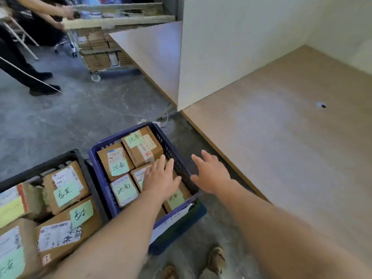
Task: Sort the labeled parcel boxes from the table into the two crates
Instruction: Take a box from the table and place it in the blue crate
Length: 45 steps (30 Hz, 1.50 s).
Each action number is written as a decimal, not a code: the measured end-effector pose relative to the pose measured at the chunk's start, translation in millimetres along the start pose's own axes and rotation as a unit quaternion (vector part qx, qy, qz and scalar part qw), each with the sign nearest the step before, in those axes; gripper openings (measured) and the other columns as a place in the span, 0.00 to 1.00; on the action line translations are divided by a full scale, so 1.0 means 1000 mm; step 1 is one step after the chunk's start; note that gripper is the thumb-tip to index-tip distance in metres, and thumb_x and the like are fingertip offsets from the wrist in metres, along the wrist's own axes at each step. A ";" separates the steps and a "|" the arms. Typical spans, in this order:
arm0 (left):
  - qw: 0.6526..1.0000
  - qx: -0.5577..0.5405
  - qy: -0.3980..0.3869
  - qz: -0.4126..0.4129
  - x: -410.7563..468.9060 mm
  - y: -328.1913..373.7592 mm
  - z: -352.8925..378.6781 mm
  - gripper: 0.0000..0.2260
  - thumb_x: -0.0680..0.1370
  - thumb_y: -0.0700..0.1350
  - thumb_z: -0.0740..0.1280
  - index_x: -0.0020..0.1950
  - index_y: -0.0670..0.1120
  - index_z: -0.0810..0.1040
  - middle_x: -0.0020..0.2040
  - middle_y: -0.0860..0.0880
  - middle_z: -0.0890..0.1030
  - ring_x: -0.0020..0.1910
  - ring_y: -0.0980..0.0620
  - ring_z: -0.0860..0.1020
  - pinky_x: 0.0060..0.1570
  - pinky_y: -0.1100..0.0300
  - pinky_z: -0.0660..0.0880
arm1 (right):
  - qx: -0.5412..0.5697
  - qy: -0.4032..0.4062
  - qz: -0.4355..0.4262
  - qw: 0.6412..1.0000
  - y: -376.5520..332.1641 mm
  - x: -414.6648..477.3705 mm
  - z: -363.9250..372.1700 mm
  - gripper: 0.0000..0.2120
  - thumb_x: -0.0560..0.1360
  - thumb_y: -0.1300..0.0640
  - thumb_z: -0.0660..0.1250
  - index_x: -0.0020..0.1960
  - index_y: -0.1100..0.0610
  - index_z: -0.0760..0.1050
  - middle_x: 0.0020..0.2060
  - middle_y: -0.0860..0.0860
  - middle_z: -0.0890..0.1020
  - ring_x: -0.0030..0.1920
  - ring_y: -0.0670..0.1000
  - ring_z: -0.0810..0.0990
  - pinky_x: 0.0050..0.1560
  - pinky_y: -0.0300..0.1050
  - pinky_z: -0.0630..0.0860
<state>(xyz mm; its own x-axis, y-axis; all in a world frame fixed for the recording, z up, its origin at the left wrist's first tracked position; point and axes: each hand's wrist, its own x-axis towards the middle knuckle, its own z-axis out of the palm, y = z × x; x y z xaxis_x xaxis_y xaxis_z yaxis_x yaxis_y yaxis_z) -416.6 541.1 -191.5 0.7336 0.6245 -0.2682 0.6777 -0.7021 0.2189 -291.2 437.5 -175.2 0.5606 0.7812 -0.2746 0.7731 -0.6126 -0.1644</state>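
Note:
A blue crate (100,174) stands on the floor and holds several brown parcel boxes (118,160) with green handwritten labels. To its left a black crate (80,156) holds more labelled parcel boxes (66,188). My left hand (161,178) lies flat, fingers straight, on the boxes in the blue crate. My right hand (211,174) hovers open over the crate's right rim and holds nothing. The wooden table (291,127) on the right carries no parcels in view.
A white partition (231,47) stands at the table's back and left. A person (24,57) at the far left pushes a wheeled cart (104,47) stacked with boxes. A white cable (124,113) runs over the grey floor. My feet (215,260) are just behind the blue crate.

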 end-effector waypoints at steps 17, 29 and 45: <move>0.956 0.162 0.071 0.236 -0.029 0.202 -0.046 0.37 0.77 0.69 0.44 0.78 0.52 0.35 0.78 0.44 0.36 0.77 0.44 0.37 0.73 0.42 0.38 | -0.007 0.129 0.160 0.979 0.159 -0.155 -0.092 0.36 0.76 0.41 0.63 0.77 0.46 0.49 0.77 0.56 0.51 0.75 0.59 0.54 0.72 0.56 0.56; 0.921 0.171 0.079 0.342 -0.113 0.411 -0.001 0.35 0.79 0.67 0.44 0.78 0.52 0.35 0.78 0.46 0.36 0.77 0.46 0.36 0.73 0.44 0.37 | 0.015 0.189 0.284 0.940 0.325 -0.316 -0.107 0.25 0.77 0.47 0.62 0.71 0.52 0.63 0.68 0.55 0.67 0.66 0.57 0.68 0.59 0.51 0.69; 0.874 0.214 0.056 0.432 -0.177 0.575 0.073 0.34 0.79 0.66 0.44 0.77 0.52 0.35 0.79 0.45 0.38 0.77 0.46 0.38 0.73 0.44 0.39 | 0.065 0.190 0.370 0.907 0.466 -0.436 -0.072 0.24 0.77 0.46 0.62 0.70 0.53 0.65 0.62 0.54 0.72 0.61 0.55 0.72 0.57 0.51 0.74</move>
<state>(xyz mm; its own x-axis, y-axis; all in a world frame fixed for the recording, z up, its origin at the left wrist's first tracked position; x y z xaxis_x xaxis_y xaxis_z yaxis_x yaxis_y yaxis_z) -160.4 1.6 -86.1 0.9789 -0.1894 -0.0771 -0.1956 -0.9771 -0.0835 -153.8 -179.6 -63.9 0.9925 0.1213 -0.0129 0.1168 -0.9757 -0.1856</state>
